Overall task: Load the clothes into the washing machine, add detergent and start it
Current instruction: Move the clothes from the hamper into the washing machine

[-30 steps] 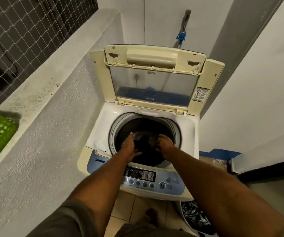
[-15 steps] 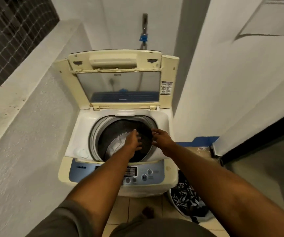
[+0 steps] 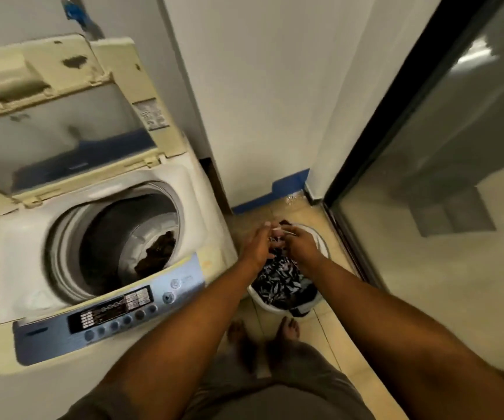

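Observation:
A cream top-loading washing machine [image 3: 26, 237] stands at the left with its lid [image 3: 62, 122] raised. Dark clothes [image 3: 156, 253] lie at the bottom of its drum. To its right on the floor sits a white laundry basket [image 3: 320, 241] holding black-and-white patterned clothes [image 3: 281, 280]. Both my hands reach down over the basket: my left hand [image 3: 258, 244] and my right hand [image 3: 300, 242] are close together on a pale garment [image 3: 278, 233] at the top of the pile. The image is blurred, so the exact hold of the fingers is unclear.
The blue control panel [image 3: 117, 310] faces me at the machine's front. A white wall [image 3: 259, 101] rises behind the basket, and a dark-framed glass door [image 3: 426, 177] runs along the right. My bare feet [image 3: 262, 331] stand on beige tiles just in front of the basket.
Both hands have left the drum and swung right and down to the laundry basket. The view has turned right with them. Dark clothes stay in the drum.

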